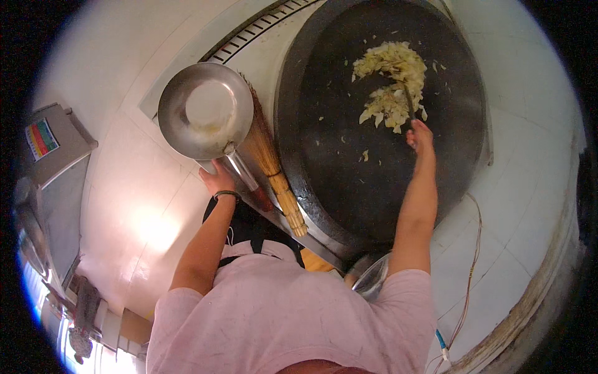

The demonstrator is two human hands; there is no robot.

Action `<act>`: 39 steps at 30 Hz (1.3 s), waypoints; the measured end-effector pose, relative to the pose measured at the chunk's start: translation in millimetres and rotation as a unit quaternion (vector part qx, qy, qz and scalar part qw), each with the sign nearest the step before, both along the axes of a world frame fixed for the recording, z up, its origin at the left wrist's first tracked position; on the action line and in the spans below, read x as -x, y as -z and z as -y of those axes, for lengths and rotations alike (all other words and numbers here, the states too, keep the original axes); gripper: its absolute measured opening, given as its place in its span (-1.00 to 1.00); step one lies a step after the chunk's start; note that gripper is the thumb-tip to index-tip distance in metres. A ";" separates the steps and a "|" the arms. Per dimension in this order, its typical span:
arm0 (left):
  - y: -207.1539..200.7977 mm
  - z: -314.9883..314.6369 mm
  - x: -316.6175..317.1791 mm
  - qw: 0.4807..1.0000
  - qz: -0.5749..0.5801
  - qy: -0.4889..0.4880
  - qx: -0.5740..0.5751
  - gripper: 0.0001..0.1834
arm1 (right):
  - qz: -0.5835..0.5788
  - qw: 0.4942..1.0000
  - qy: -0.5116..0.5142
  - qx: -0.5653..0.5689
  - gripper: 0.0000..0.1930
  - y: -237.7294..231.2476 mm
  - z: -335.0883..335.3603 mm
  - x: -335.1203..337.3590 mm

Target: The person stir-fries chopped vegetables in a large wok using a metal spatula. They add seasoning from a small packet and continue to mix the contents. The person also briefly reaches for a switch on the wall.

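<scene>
My right hand (420,136) is closed around the dark handle of a long utensil (409,103), likely a spatula; its far end is hidden in the food. Pale chopped cabbage-like vegetable (392,59) lies in a curved heap in the large black wok (336,181), with loose bits scattered round it. At the left, my left hand (218,179) is by the near rim of a steel pan (202,112), its fingers apart; it seems to rest against the counter edge. The pan's handle (242,169) points toward me, beside that hand.
A bundled straw brush (274,168) lies between the pan and the wok. A clear or metal bowl (372,277) shows partly under my right arm. A slotted grate (261,28) curves behind the pan. Thin cables (476,249) hang at the right. A grey box-like unit (59,143) stands far left.
</scene>
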State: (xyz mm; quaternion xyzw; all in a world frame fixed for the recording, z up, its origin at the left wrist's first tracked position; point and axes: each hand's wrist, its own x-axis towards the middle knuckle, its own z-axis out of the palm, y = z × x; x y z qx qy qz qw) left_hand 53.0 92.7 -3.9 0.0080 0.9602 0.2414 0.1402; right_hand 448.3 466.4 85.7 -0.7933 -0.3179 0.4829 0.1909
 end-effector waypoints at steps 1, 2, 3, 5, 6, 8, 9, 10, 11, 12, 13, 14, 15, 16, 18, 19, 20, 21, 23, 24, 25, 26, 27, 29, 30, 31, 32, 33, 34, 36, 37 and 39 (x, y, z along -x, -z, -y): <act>-2.3 -3.1 -0.7 1.000 0.004 0.000 -0.003 -0.33 | -0.022 0.999 0.019 0.018 -0.64 -9.0 -1.2 -17.0; -0.4 -0.7 -1.6 1.000 -0.013 -0.007 0.000 -0.34 | -0.045 0.998 0.036 0.037 -0.67 -21.0 4.6 -31.2; 5.1 1.7 -2.5 1.000 -0.028 -0.012 0.000 -0.35 | -0.017 0.998 -0.025 0.061 -0.67 -35.2 20.1 -41.4; 8.6 2.7 -3.8 0.999 -0.029 -0.013 -0.008 -0.37 | 0.097 0.980 -0.151 0.090 -0.69 -65.3 70.3 -70.6; 6.6 3.4 -4.0 1.000 -0.020 -0.012 -0.014 -0.38 | 0.179 0.955 -0.216 0.097 -0.70 -73.9 97.6 -86.4; 1.1 4.0 -7.5 1.000 -0.008 -0.016 -0.020 -0.39 | 0.395 0.788 -0.469 0.053 -0.68 -88.6 140.0 -105.8; -1.2 2.1 -6.3 1.000 -0.006 -0.019 -0.023 -0.39 | 0.433 0.775 -0.450 0.102 -0.66 -83.6 148.1 -107.8; -1.5 0.8 -5.6 0.999 -0.005 -0.023 -0.026 -0.40 | 0.468 0.757 -0.431 0.151 -0.63 -77.5 153.1 -108.0; 3.6 3.6 -5.1 0.999 -0.019 -0.024 -0.017 -0.40 | 0.501 0.735 -0.412 0.198 -0.61 -67.5 155.3 -108.9; 2.1 1.5 -3.3 0.999 -0.014 -0.018 -0.023 -0.39 | 0.508 0.743 -0.404 0.162 -0.62 -49.3 145.0 -116.7; -2.2 -2.3 -3.3 1.000 -0.006 -0.010 -0.029 -0.38 | 0.515 0.750 -0.394 0.127 -0.62 -26.7 125.6 -128.8; -4.6 -1.8 -4.2 0.999 -0.002 -0.004 -0.033 -0.38 | 0.500 0.772 -0.383 0.083 -0.62 -9.5 100.9 -125.6; -2.7 -1.7 -5.1 1.000 0.005 0.002 -0.030 -0.31 | 0.505 0.777 -0.373 0.054 -0.63 7.2 76.6 -128.1; 1.2 -2.7 -1.8 1.000 0.007 0.005 -0.027 -0.25 | 0.508 0.775 -0.372 0.046 -0.63 11.9 54.3 -107.5; 5.6 6.0 0.7 1.000 -0.005 0.004 -0.017 -0.20 | 0.525 0.755 -0.393 0.028 -0.63 -17.6 40.6 -63.2; 11.0 6.1 0.8 1.000 -0.022 0.001 -0.019 -0.22 | 0.539 0.736 -0.409 0.013 -0.64 -37.0 38.6 -48.4; 13.1 8.4 -0.4 0.999 -0.035 0.000 -0.018 -0.24 | 0.554 0.716 -0.424 0.002 -0.64 -51.9 43.6 -46.4; 10.5 7.6 1.6 1.000 -0.011 0.004 -0.026 -0.29 | 0.549 0.721 -0.423 0.013 -0.64 -62.9 52.3 -53.9; 4.0 4.6 -1.8 0.999 0.007 -0.015 -0.030 -0.29 | 0.538 0.731 -0.417 0.036 -0.64 -93.1 77.0 -81.2; 2.1 1.5 -2.9 0.999 0.019 -0.021 -0.035 -0.29 | 0.537 0.746 -0.388 0.068 -0.64 -87.2 89.7 -133.4; 2.8 -2.6 -2.8 0.999 0.012 -0.020 -0.032 -0.29 | 0.533 0.760 -0.360 0.093 -0.65 -75.7 97.0 -179.2; 4.5 0.4 -3.2 0.999 -0.001 -0.024 -0.021 -0.29 | 0.569 0.724 -0.374 0.110 -0.64 -80.0 102.8 -178.7; 4.1 2.5 -4.5 1.000 -0.011 -0.025 -0.009 -0.30 | 0.604 0.685 -0.386 0.130 -0.63 -84.7 108.3 -175.5; 2.4 2.6 -4.2 1.000 -0.009 -0.017 -0.023 -0.30 | 0.608 0.699 -0.349 0.137 -0.63 -67.5 91.3 -192.6; 1.7 2.8 -4.8 0.999 -0.009 -0.013 -0.031 -0.30 | 0.609 0.707 -0.331 0.140 -0.63 -58.7 81.4 -193.3; 5.5 5.3 -4.5 0.999 -0.008 -0.006 -0.036 -0.30 | 0.615 0.708 -0.335 0.093 -0.65 -44.2 63.4 -189.8; 10.1 10.4 -2.4 0.999 -0.010 0.001 -0.038 -0.29 | 0.616 0.709 -0.340 0.046 -0.66 -31.2 40.2 -168.5; 12.7 13.2 -1.0 0.999 -0.011 0.009 -0.042 -0.29 | 0.614 0.716 -0.333 0.017 -0.66 -23.9 18.9 -143.9; 12.3 9.1 0.8 0.999 0.002 0.003 -0.049 -0.28 | 0.612 0.723 -0.320 -0.014 -0.66 -23.1 -1.8 -118.9; 6.3 4.3 3.4 0.998 0.031 -0.007 -0.062 -0.26 | 0.636 0.688 -0.342 -0.069 -0.64 -36.9 -29.2 -83.5; 3.3 5.9 3.2 0.999 0.015 -0.002 -0.042 -0.25 | 0.642 0.671 -0.365 -0.063 -0.64 -47.6 -37.4 -72.8; 2.5 5.9 0.1 1.000 -0.013 0.003 -0.006 -0.23 | 0.656 0.632 -0.408 -0.055 -0.64 -71.8 -54.4 -55.2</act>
